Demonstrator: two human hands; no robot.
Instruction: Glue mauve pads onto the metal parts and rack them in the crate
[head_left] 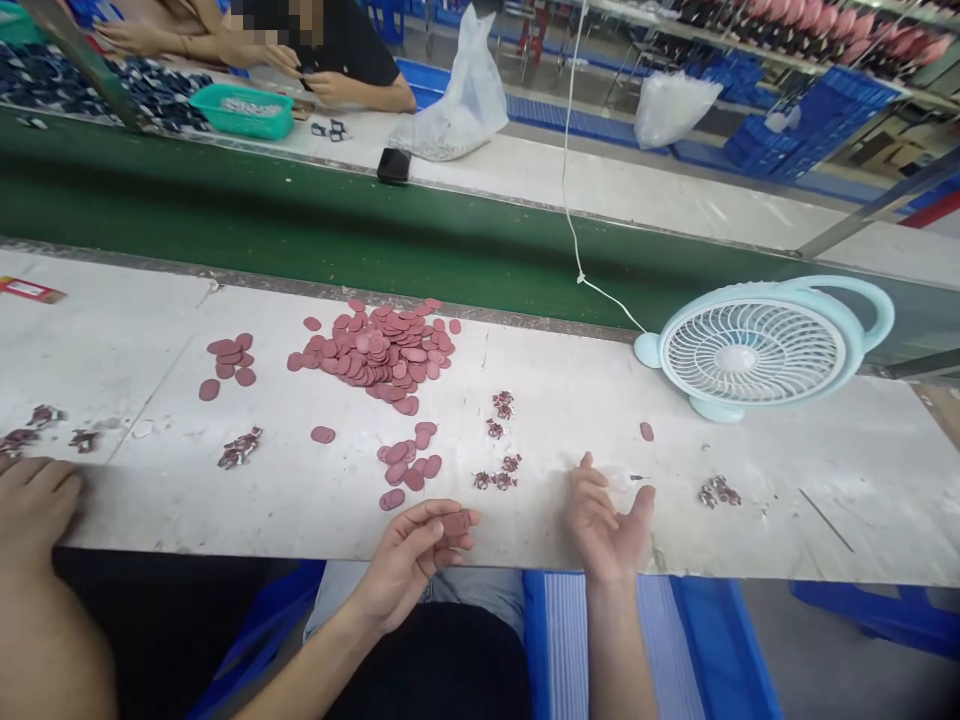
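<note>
My left hand (412, 550) pinches a dark pink oval disc (454, 523) between thumb and fingers, just over the table's front edge. To its right, my right hand (607, 515) rests palm up on the white table (555, 400), fingers spread and holding nothing. A small dark pointed piece (639, 478) lies by its thumb. Beyond my left hand is a loose group of pink oval discs (405, 462), with a large heap of them (375, 345) farther back. Small shiny brown-and-white pieces (499, 478) lie between my two hands and the heap.
A light blue fan (754, 350) stands at the right, its cord running up across the green belt (262, 230). A thin rod (825, 520) lies at front right. Another person's hand (37, 500) rests at the left. Across the belt are people, a teal basket (244, 110) and a plastic bag (457, 100).
</note>
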